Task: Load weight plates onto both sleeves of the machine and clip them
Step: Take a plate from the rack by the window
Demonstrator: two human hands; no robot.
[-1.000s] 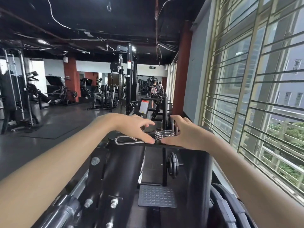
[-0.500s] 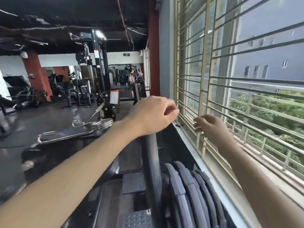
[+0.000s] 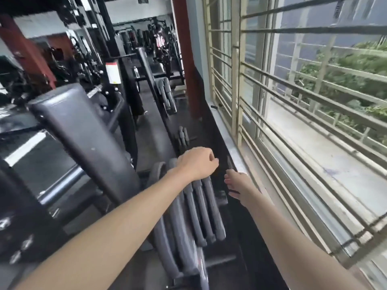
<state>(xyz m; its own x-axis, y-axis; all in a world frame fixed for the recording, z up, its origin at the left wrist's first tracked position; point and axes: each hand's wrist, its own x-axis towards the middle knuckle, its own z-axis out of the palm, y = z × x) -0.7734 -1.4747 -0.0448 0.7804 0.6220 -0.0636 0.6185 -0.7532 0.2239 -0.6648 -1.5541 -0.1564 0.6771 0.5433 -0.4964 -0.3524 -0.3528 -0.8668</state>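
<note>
Left hand point(image 3: 198, 163), fingers curled, rests atop the upright plates point(image 3: 201, 210); grip unclear. Right hand point(image 3: 237, 185), loosely open and empty, hangs just right of the plates, beside the sill point(image 3: 240, 162).

A barred metal window grille point(image 3: 297, 105) fills the right side, with green foliage point(image 3: 354, 65) beyond it. A rust-red square pillar point(image 3: 184, 51) stands just left of the grille, and a small clear bottle point(image 3: 136, 72), blurred, seems to stand upright farther back. Dark gym equipment point(image 3: 69, 59) crowds the far left.
</note>
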